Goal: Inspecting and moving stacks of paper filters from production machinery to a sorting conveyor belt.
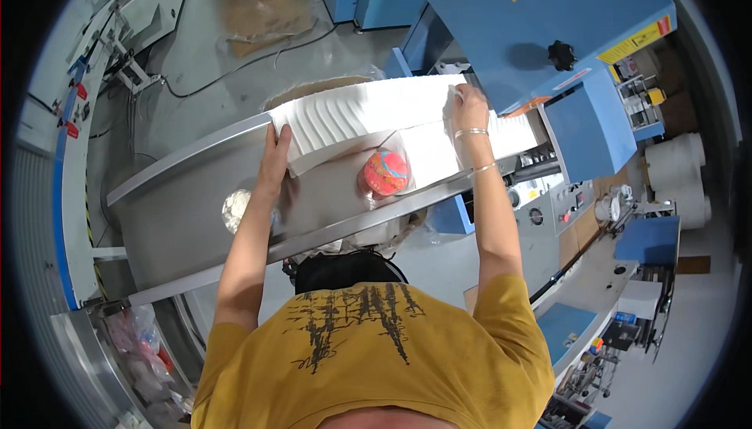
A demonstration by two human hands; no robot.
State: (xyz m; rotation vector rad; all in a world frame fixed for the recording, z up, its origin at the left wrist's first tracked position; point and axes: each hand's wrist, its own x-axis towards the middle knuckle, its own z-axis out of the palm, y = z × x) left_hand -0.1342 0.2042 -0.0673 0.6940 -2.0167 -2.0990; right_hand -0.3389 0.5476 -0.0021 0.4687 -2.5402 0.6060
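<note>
A long row of white, soft-looking sheets (337, 119) packed side by side lies along the far side of a metal trough; its left part is rippled. My left hand (274, 160) rests against the row's left end, fingers stretched out and fairly flat. At the far right end, my right hand (471, 109) has its fingers closed at the sheets' far edge, where a small white edge shows by the fingertips. A round pink-red container (385, 173) with blue marks stands between my arms, near the row. Left of my left forearm is a round white lumpy thing (235, 209), partly hidden by it.
The metal trough (188, 229) has raised rims and runs leftward from a big blue machine (540, 29) with a black knob (561, 55). A control panel (574, 206) is at the right. A cable (227, 80) and a plastic-covered brown sack (265, 2) lie on the floor beyond.
</note>
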